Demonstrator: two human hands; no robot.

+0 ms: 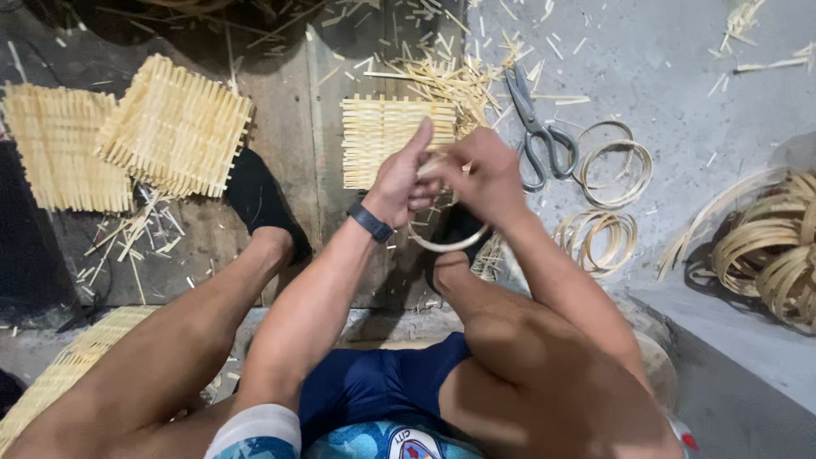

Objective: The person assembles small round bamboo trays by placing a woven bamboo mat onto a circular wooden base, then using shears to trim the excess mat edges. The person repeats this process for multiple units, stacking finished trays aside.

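Note:
My left hand [401, 178] and my right hand [480, 174] meet in front of me, both closed on a thin bamboo strip ring [446, 244] that loops down below them. A black band sits on my left wrist. Just beyond the hands lies a small woven bamboo mat [374, 136] on the floor. Grey scissors [537, 127] rest to the right of the hands, apart from them.
Two woven bamboo mats [127, 127] lie at the left, overlapping. Finished bamboo rings [614, 166] and a bundle of coiled strips [778, 251] sit at the right. Bamboo offcuts [442, 72] litter the floor. My feet in black shoes [259, 204] rest below.

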